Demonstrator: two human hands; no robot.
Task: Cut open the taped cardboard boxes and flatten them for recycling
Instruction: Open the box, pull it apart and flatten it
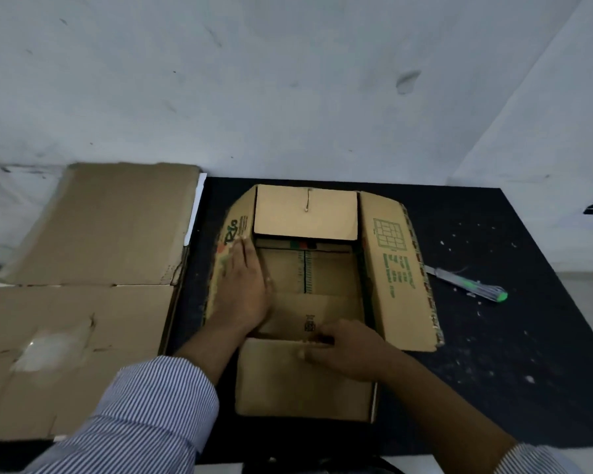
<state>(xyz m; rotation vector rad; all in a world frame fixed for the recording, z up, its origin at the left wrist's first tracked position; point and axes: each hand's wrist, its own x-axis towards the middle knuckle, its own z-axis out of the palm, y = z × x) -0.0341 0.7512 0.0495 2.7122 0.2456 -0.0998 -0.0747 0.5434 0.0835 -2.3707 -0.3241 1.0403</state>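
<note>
A brown cardboard box [326, 278] stands on the black table [493, 354] with all its top flaps folded outward. My left hand [243, 289] lies flat with straight fingers against the left flap and the box's left inner edge. My right hand [346, 347] is at the near rim, its fingers curled over the edge where the near flap [288, 388] hinges. The right flap [396, 268] carries green print. A knife [469, 285] with a clear and green handle lies on the table to the right of the box, apart from both hands.
A flattened cardboard box [83, 268] lies to the left, covering the table's left side and overhanging it. White scraps [466, 357] dot the black surface on the right. A pale wall [288, 80] rises directly behind the table.
</note>
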